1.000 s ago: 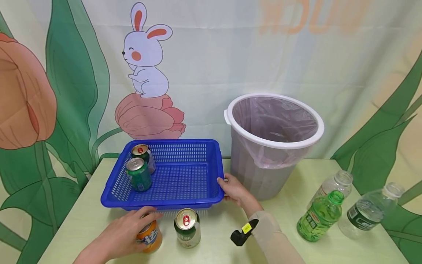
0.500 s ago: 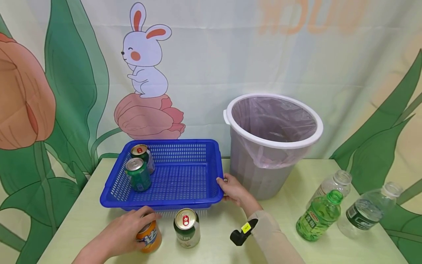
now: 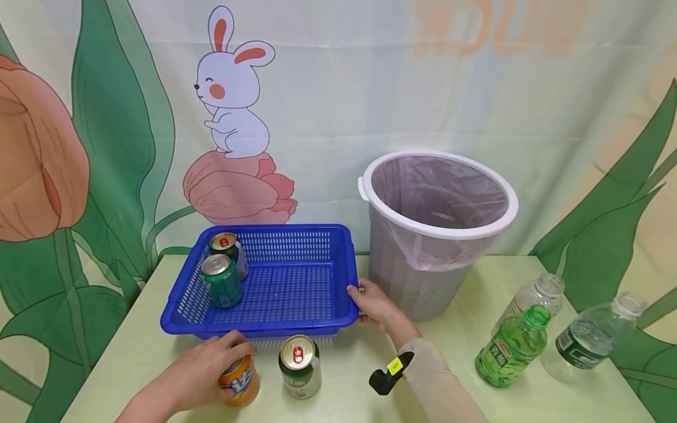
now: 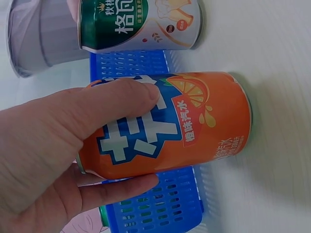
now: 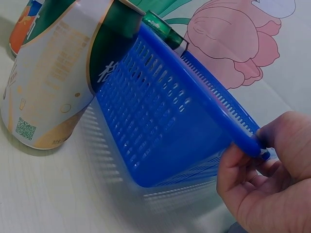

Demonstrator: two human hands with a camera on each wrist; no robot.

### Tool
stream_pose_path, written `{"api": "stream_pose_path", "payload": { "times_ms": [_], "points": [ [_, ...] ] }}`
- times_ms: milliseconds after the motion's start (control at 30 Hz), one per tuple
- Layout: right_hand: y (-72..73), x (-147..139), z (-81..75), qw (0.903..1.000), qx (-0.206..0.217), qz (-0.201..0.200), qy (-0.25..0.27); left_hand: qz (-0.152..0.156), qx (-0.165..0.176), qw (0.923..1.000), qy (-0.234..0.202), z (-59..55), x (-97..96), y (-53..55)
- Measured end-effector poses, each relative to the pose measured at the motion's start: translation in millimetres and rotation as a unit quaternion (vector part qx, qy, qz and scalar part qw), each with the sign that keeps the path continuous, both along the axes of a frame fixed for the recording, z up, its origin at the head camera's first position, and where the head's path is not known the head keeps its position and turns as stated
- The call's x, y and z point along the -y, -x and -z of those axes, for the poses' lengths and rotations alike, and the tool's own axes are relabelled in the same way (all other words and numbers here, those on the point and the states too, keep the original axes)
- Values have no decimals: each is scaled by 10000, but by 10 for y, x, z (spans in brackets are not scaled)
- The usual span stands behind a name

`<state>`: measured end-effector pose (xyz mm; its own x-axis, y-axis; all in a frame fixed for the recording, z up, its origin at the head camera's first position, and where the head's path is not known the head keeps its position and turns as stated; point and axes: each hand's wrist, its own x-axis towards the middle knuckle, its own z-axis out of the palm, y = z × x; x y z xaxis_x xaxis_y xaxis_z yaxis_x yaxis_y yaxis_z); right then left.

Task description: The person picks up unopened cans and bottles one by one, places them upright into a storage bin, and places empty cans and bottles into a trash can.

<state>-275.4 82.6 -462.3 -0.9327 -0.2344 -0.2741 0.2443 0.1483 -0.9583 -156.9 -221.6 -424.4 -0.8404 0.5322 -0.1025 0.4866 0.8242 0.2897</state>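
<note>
My left hand (image 3: 203,367) grips an orange soda can (image 3: 244,382) standing at the table's front left; in the left wrist view the thumb lies across the can's blue and white lettering. With thumb and curled fingers my right hand (image 3: 374,302) pinches the right rim of a blue plastic basket (image 3: 296,294). Inside the basket, at its left, stand a green can (image 3: 223,285) and a green-and-white can (image 3: 238,258) with a gold top. Just right of the orange can, another green-and-white can (image 3: 300,370) with a red pull tab stands upright in front of the basket.
A grey trash bin (image 3: 418,282) with a white rim and a plastic liner stands right of the basket. At the far right are a green bottle (image 3: 510,352) and two clear bottles, one with a dark label (image 3: 584,345). A printed curtain (image 3: 328,117) hangs behind the table.
</note>
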Motion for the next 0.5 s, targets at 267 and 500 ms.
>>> {"api": "stream_pose_path", "payload": {
  "times_ms": [267,500],
  "points": [
    [9,3,20,10000,-17,11,57,68,0,10000,19,-12,2,8],
    [9,9,32,9999,-2,20,109,176,-112,9998,72,-22,4,8]
  ]
}}
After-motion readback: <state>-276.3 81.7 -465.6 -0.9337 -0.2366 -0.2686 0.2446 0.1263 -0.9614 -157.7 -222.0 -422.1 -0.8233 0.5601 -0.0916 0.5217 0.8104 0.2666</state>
